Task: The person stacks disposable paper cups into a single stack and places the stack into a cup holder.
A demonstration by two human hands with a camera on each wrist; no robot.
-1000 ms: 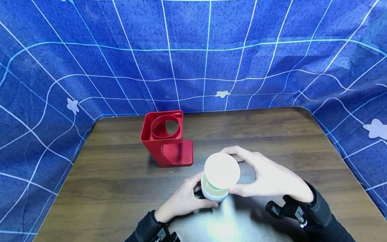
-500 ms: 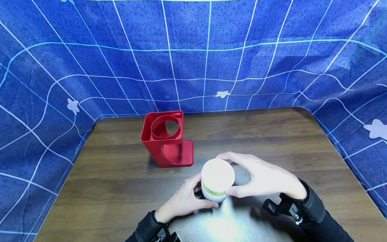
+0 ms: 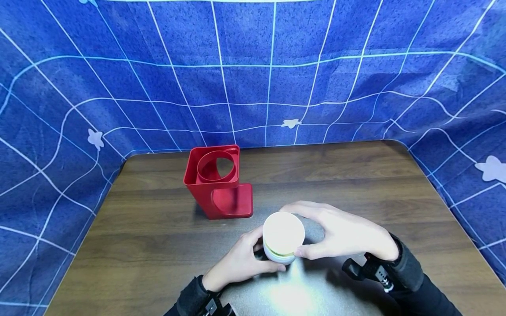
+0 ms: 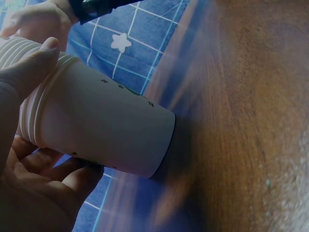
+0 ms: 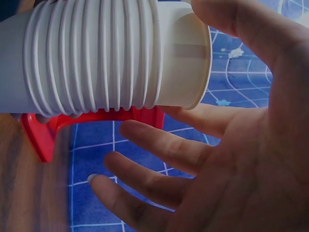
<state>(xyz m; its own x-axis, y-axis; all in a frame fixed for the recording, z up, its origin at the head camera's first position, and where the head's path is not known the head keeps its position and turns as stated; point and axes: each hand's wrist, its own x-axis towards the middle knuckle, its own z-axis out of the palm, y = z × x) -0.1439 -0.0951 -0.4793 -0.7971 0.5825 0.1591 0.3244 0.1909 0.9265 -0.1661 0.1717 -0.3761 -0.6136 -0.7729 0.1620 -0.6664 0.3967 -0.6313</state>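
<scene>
A stack of nested white paper cups [image 4: 116, 111] stands upright on the table, its several rims close together in the right wrist view. My left hand [image 3: 241, 263] grips the stack, with the thumb across the rims and the fingers curled around the other side. The topmost paper cup [image 5: 186, 58] sits inside the stack with its upper part protruding above the other rims. My right hand [image 3: 344, 232] pinches this cup near its rim between thumb and index finger, while its other fingers spread loosely beside the stack. From the head view, the cup's round top looks overexposed.
A red stand [image 3: 233, 199] with a ring inside its square top is left of and behind the cups. The wooden table [image 3: 150, 245] ends at a blue gridded cloth [image 3: 253, 83] along the back and sides.
My right hand has moved down and slightly left, lowering the top cup into the stack; less of it protrudes now. My left hand has stayed in place around the stack.
</scene>
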